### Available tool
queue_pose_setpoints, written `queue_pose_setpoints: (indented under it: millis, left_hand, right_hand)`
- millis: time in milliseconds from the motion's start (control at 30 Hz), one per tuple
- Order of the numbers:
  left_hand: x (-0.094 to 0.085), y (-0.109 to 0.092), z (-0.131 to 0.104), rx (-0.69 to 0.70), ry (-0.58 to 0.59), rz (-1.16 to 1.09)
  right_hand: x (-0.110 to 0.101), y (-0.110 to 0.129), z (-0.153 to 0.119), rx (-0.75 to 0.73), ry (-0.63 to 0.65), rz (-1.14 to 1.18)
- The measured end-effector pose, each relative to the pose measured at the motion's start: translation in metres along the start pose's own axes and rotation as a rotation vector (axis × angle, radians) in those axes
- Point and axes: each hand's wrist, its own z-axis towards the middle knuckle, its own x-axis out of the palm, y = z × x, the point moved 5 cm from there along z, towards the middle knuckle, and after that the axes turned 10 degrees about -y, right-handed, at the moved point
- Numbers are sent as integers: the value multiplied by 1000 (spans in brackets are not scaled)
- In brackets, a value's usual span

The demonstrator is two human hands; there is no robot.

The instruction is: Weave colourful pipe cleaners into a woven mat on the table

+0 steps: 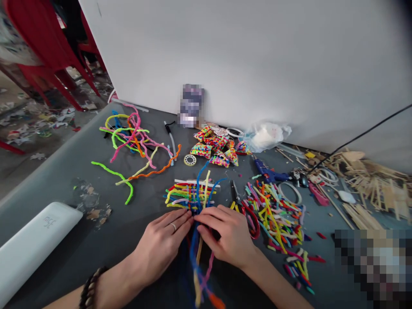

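Observation:
A woven patch of colourful pipe cleaners (pixel 185 194) lies on the grey table, with blue and cream strands rising from its upper side. My left hand (pixel 165 236), with a ring and a dark beaded bracelet at the wrist, presses its closed-up fingers on the patch's lower edge. My right hand (pixel 227 234) pinches the blue strands (pixel 194 244) at the same edge, thumb below and fingers above. Long blue, cream and pink ends hang toward me between both hands, blurred near the bottom.
Loose long pipe cleaners (pixel 138 137) lie at the back left. Finished woven pieces (pixel 219 148) sit at the back middle. Red-handled scissors (pixel 252 219), cut pieces (pixel 280 219), a blue glue gun (pixel 268 171) and wooden sticks (pixel 380 176) are rightward. A white power bank (pixel 41 244) is at left.

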Motion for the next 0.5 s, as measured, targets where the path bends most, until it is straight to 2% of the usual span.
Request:
queue_pose_setpoints:
  millis: [267,400,500]
  left_hand:
    - [4,10,-1,-89,-5,-90]
    - [3,11,2,-87,3,-112]
    - [2,10,3,-61,4,-118]
  right_hand:
    - [0,-1,2,17,30,-38]
    - [1,5,-1,-98,-2,-97]
    - [0,14,-6,-227,-31,-235]
